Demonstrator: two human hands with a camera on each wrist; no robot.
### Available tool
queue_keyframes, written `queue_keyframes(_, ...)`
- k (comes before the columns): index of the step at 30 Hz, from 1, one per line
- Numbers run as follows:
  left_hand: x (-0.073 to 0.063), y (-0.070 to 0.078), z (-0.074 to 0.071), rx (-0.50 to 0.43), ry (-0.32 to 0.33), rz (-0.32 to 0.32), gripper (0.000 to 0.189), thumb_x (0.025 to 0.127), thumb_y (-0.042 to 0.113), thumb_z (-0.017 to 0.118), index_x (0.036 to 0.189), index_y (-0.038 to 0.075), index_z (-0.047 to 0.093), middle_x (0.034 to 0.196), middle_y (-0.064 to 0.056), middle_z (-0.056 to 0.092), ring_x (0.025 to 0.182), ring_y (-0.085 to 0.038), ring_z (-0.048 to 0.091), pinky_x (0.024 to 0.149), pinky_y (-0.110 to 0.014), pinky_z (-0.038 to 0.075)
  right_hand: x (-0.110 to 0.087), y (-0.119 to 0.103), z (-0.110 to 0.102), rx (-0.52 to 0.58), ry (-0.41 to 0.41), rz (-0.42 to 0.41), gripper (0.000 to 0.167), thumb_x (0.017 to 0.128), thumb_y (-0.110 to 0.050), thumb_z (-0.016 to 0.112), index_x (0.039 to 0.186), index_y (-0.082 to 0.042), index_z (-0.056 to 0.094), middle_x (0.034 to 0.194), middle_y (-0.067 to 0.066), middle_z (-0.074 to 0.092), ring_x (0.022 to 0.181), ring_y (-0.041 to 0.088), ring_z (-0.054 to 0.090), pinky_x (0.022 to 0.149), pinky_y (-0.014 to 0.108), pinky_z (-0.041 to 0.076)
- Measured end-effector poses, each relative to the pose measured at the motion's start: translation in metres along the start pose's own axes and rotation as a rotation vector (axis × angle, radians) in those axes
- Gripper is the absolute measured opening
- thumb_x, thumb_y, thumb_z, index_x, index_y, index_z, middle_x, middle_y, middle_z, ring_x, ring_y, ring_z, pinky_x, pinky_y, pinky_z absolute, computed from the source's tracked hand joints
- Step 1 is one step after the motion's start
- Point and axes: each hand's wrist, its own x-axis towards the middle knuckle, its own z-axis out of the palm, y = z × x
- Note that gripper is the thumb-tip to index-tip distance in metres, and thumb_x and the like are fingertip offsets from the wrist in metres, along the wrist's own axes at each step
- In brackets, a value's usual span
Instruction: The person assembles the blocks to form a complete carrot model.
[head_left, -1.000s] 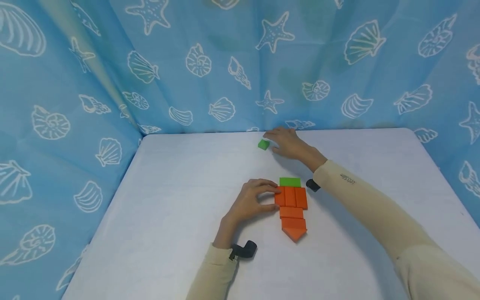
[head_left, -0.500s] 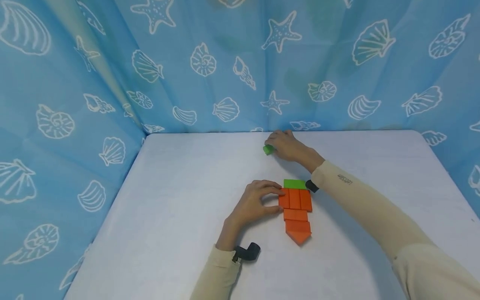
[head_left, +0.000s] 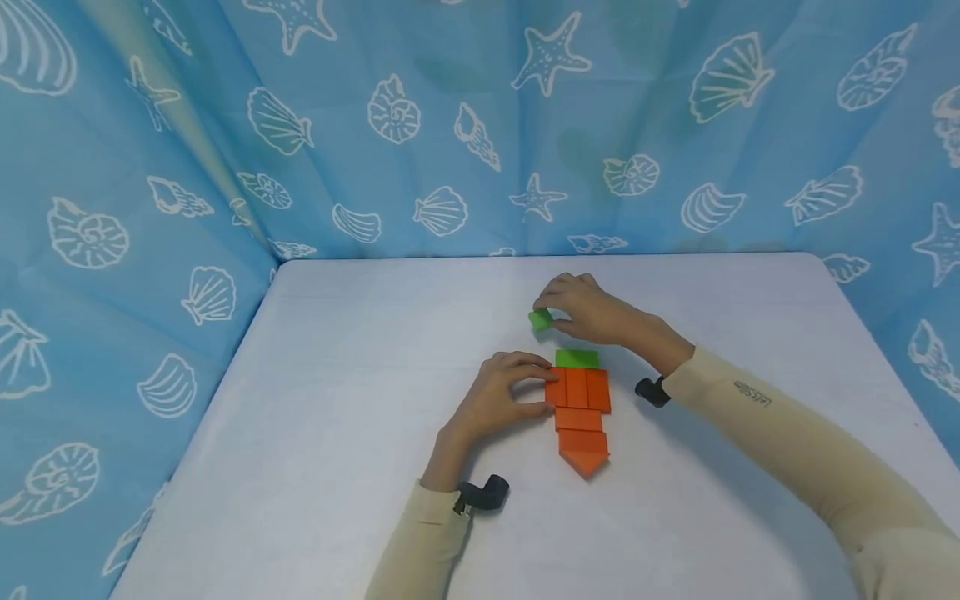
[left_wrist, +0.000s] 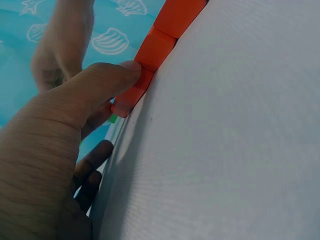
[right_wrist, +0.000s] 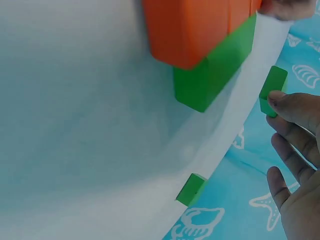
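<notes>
Orange blocks lie joined on the white table, ending in a pointed block at the near end. A green block adjoins their far side. My left hand holds the left orange block between thumb and fingers; in the left wrist view its thumb presses the orange side. Beyond the row, my right hand pinches a small green block, seen between thumb and index finger in the right wrist view. Its other fingers are spread loosely.
Another small green block sits near the table's far edge in the right wrist view; it does not show in the head view. A blue shell-patterned curtain hangs behind and to the left of the white table.
My right hand has closed on the small green block near the far edge and brought it nearer the orange row. My left hand stays at the row's left side.
</notes>
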Motion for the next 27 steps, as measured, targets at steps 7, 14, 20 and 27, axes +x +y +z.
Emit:
queue_keyframes(7, -0.002, -0.004, 0.001, -0.002, 0.009, 0.010, 0.038, 0.087, 0.037, 0.078, 0.122, 0.025, 0.072, 0.131, 0.010, 0.060, 0.126, -0.014, 0.046, 0.109, -0.042, 0.033, -0.015, -0.006, 0.009, 0.003, -0.053, 0.016, 0.036, 0.088, -0.011, 0.078, 0.123, -0.010, 0.070, 0.122, 0.008, 0.067, 0.125, 0.032, 0.050, 0.105, 0.060, 0.034)
queue_keyframes(14, -0.003, -0.004, 0.001, -0.010, 0.013, 0.008, 0.039, 0.086, 0.036, 0.079, 0.122, 0.025, 0.072, 0.132, 0.010, 0.060, 0.126, -0.014, 0.046, 0.108, -0.042, 0.034, -0.019, -0.005, 0.019, 0.014, -0.084, 0.039, 0.036, 0.089, -0.011, 0.076, 0.124, -0.012, 0.070, 0.124, 0.006, 0.067, 0.126, 0.029, 0.050, 0.107, 0.057, 0.035)
queue_keyframes(20, -0.002, -0.004, 0.002, -0.010, 0.010, 0.016, 0.038, 0.086, 0.036, 0.079, 0.122, 0.025, 0.072, 0.133, 0.010, 0.059, 0.126, -0.013, 0.046, 0.108, -0.041, 0.033, -0.022, -0.003, 0.023, 0.005, -0.094, 0.042, 0.035, 0.091, -0.012, 0.075, 0.125, -0.015, 0.069, 0.125, 0.003, 0.066, 0.126, 0.026, 0.050, 0.106, 0.055, 0.036)
queue_keyframes(27, 0.000, -0.003, 0.001, -0.008, 0.021, 0.040, 0.039, 0.086, 0.034, 0.080, 0.122, 0.024, 0.072, 0.132, 0.008, 0.060, 0.125, -0.013, 0.047, 0.107, -0.042, 0.034, -0.025, 0.006, 0.017, 0.001, -0.054, 0.123, 0.036, 0.093, -0.014, 0.070, 0.129, -0.012, 0.066, 0.132, 0.008, 0.062, 0.131, 0.032, 0.046, 0.105, 0.059, 0.033)
